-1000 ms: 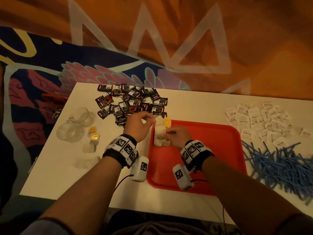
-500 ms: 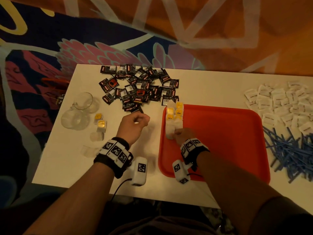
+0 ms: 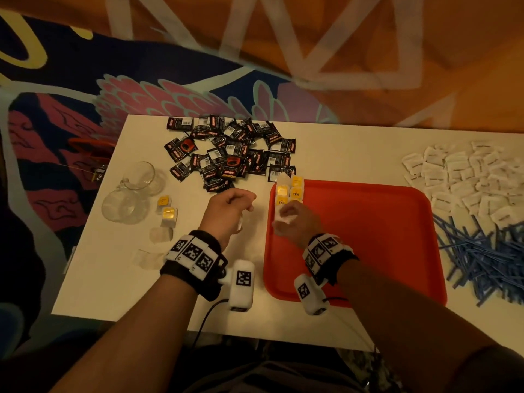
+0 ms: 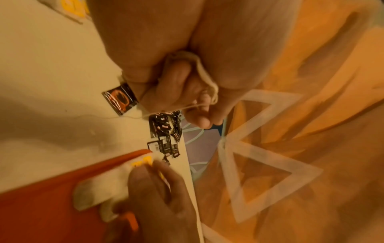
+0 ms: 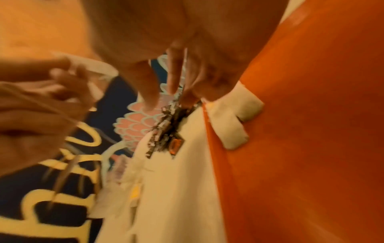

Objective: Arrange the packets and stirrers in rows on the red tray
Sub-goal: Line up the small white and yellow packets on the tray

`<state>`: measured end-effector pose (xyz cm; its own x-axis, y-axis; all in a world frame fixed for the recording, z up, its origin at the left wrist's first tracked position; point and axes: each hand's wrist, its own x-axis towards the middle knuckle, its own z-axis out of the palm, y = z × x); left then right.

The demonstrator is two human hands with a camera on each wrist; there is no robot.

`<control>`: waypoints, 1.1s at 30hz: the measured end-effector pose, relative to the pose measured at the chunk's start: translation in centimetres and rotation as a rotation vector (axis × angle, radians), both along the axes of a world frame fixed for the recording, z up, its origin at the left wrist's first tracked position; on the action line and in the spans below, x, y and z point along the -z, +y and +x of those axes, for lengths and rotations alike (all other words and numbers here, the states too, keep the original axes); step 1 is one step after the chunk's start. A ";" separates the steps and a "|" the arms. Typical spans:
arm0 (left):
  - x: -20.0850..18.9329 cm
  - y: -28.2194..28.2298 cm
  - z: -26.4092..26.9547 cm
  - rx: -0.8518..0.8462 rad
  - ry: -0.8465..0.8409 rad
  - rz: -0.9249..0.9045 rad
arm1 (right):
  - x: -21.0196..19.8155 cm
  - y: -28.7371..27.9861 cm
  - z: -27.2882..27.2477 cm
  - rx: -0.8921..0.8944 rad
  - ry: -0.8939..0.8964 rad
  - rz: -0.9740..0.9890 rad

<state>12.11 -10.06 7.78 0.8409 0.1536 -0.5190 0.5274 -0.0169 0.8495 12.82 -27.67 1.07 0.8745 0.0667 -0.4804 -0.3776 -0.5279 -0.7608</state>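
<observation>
The red tray (image 3: pixel 368 236) lies on the white table. Several tea bags with yellow tags (image 3: pixel 295 191) sit in two short rows at its far-left corner. My right hand (image 3: pixel 283 219) is over the near end of these rows, its fairly straight fingers touching the white bags (image 5: pixel 234 115). My left hand (image 3: pixel 246 201) hovers over the table just left of the tray, fingers curled round a white tea bag (image 4: pixel 195 65) whose string trails out. Black packets (image 3: pixel 232 154), white packets (image 3: pixel 467 182) and blue stirrers (image 3: pixel 487 256) lie in heaps on the table.
Two glass cups (image 3: pixel 133 191) stand at the left of the table, with a few loose tea bags (image 3: pixel 167 214) beside them. The black heap lies behind the tray's left corner. White packets and stirrers crowd the right edge.
My left hand drew back to the left, away from the tray's corner. My right hand slid nearer along the tea bags, uncovering the yellow tags. The head view shifted.
</observation>
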 end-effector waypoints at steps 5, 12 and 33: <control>-1.9 -2.3 1.0 -0.060 0.044 -0.112 | -5.7 1.2 0.1 -0.291 0.199 0.518; -3.6 -3.3 1.7 -0.002 -0.013 -0.059 | -9.4 -1.5 1.7 -0.344 -0.043 0.281; -6.5 -4.8 1.3 0.434 -0.039 0.096 | -12.9 -7.3 6.2 -0.336 -0.542 -0.038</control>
<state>13.37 -14.87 14.28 0.8565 -0.1722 -0.4865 0.4219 -0.3094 0.8522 19.03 -34.99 13.97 0.9283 0.3713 0.0169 0.2466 -0.5812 -0.7755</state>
